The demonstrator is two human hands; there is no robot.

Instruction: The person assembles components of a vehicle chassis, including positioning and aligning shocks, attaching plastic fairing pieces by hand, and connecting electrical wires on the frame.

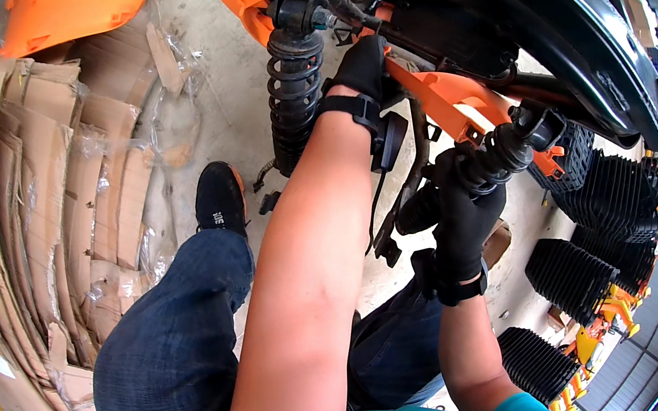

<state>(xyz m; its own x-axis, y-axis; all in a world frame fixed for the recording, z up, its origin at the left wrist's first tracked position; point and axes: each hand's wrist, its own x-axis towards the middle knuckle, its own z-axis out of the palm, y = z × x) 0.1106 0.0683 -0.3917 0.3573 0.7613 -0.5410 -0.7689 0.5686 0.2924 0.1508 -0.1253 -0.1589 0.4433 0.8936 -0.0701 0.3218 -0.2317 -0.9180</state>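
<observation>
Right hand [463, 218]: black glove, centre-right of frame, fingers wrapped shut around the lower shock absorber [480, 171].
Lower shock: black coil-over, long axis runs lower-left to upper-right; its upper end sits at the orange bracket [452, 106], right of centre. The lower end pokes out left of the fist.
Left hand [363, 69]: black glove w/ wrist strap, upper centre, pressed on the frame where the orange bracket starts. Fingers curl over the edge, but can't tell if they grip anything; tips are hidden.
Upright shock [295, 94]: second black coil spring, stands near vertical, just left of the left hand, not touched.
Key relation: lower shock lies inside the right palm, its axis crossing the fingers; the free top end lies up-right of the knuckles, toward the bracket. Right hand is on it, left hand well apart, up-left along the bracket.
Black body panel [567, 17]: curves over upper right.
Around: flattened cardboard [40, 193] at left, jeans knee [170, 345] lower left, black shoe [219, 198] on the concrete floor [227, 92], ribbed black rubber boots [608, 211] stacked at right.
</observation>
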